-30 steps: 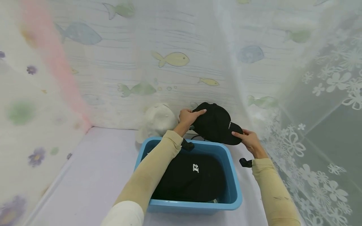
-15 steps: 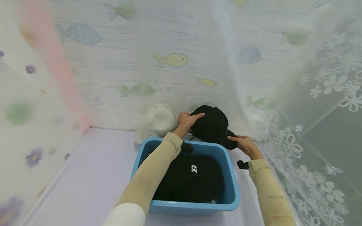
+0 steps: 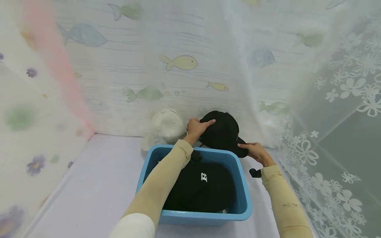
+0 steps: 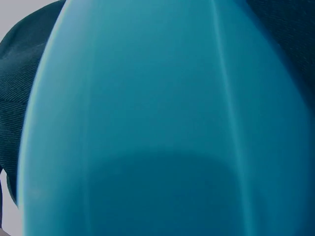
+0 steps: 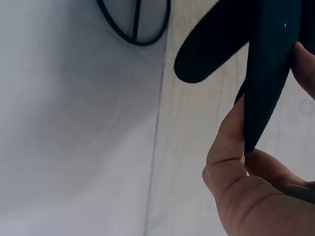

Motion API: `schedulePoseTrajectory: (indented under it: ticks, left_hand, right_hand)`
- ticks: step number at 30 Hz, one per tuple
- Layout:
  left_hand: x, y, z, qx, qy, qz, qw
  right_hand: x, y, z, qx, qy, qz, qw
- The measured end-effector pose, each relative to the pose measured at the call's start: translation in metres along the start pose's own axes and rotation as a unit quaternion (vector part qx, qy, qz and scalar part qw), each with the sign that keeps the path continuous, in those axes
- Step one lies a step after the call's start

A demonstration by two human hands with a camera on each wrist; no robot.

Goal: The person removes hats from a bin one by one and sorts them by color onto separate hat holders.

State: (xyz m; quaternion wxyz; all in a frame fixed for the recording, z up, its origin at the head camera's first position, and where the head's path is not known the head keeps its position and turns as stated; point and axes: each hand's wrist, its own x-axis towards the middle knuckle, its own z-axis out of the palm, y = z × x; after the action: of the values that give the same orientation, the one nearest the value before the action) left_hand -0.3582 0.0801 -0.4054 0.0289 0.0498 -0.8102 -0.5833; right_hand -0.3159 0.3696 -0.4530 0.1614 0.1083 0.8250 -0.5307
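Beyond the far rim of the blue basin [image 3: 205, 217], both hands hold a black baseball cap [image 3: 222, 130] with its brim pointing right. My left hand [image 3: 197, 128] grips the left side of its crown, thumb lying over the outside. At the other end my right hand [image 3: 257, 153] pinches the brim. The right wrist view shows the brim [image 5: 268, 64] edge-on between thumb and fingers. Inside the basin lies another black cap [image 3: 205, 195] bearing a white letter, partly covered by the left forearm. Basin wall [image 4: 157, 98] fills most of the left wrist view, hiding the left hand there.
A white cap [image 3: 167, 125] sits behind the basin, left of my left hand. A black wire loop [image 5: 142, 43] lies on the pale surface near the held cap. Fish-printed fabric [image 3: 178, 82] rises directly behind, and flowered sheer fabric [image 3: 336, 185] hangs at the right.
Over the last second the held cap has come slightly down and left, its brim swinging lower and nearer the basin. The right hand moved with it; the left hand shifted only a little.
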Motion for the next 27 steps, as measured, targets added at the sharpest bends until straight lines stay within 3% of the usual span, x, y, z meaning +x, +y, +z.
schedulePoseTrajectory:
  ticks: [4, 8, 15, 18, 22, 27]
  left_hand:
    - [0.001, -0.001, -0.002, 0.007, 0.01, 0.01, 0.9999]
    - [-0.001, 0.001, -0.001, 0.02, 0.001, 0.004, 0.9998]
    - [-0.011, 0.024, -0.009, 0.032, -0.068, -0.036, 0.9965]
    - [-0.014, 0.033, -0.016, 0.071, -0.096, -0.026, 0.9925]
    - [-0.024, 0.05, -0.035, 0.136, -0.152, 0.023, 0.9787]
    - [-0.044, 0.076, -0.074, 0.2, -0.227, 0.092, 0.9487]
  right_hand:
    - [-0.001, 0.0, 0.004, -0.002, 0.0, -0.03, 0.9995]
    - [-0.002, 0.003, 0.005, 0.007, 0.004, -0.044, 0.999]
    - [-0.004, 0.008, 0.007, -0.052, 0.023, -0.057, 0.9968]
    - [-0.012, 0.001, 0.006, -0.106, 0.022, -0.038, 0.9934]
    - [-0.035, -0.016, 0.001, -0.175, 0.02, -0.028, 0.984]
    - [-0.06, -0.038, -0.002, -0.213, 0.028, -0.059, 0.975]
